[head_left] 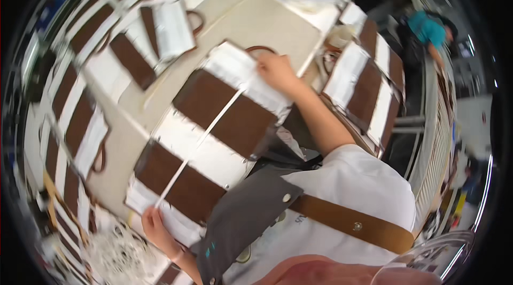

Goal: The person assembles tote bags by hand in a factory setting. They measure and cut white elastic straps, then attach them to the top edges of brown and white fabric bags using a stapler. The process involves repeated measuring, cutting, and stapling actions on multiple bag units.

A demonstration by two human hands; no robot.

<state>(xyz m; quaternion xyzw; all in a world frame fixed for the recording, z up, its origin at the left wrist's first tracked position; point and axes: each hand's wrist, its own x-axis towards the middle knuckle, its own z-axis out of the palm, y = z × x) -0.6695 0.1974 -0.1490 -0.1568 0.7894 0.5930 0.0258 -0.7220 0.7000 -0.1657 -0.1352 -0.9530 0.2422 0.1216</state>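
A large panel of brown and white bands, apparently an opened-out bag piece, lies slantwise on the table before me. A narrow white strip runs straight along its length, pulled taut between my hands. My left hand is closed on the strip's near end, at the panel's white lower-left edge. At the far end my right hand is closed around the strip, over the white upper section. Beside those fingers a brown loop handle sticks out from the panel's edge. Blur hides the strip's fine detail.
Similar brown and white pieces lie at the far left, more along the left side. A stack of them sits at the right. Crumpled clear plastic is at the lower left. A person in teal is at the far right.
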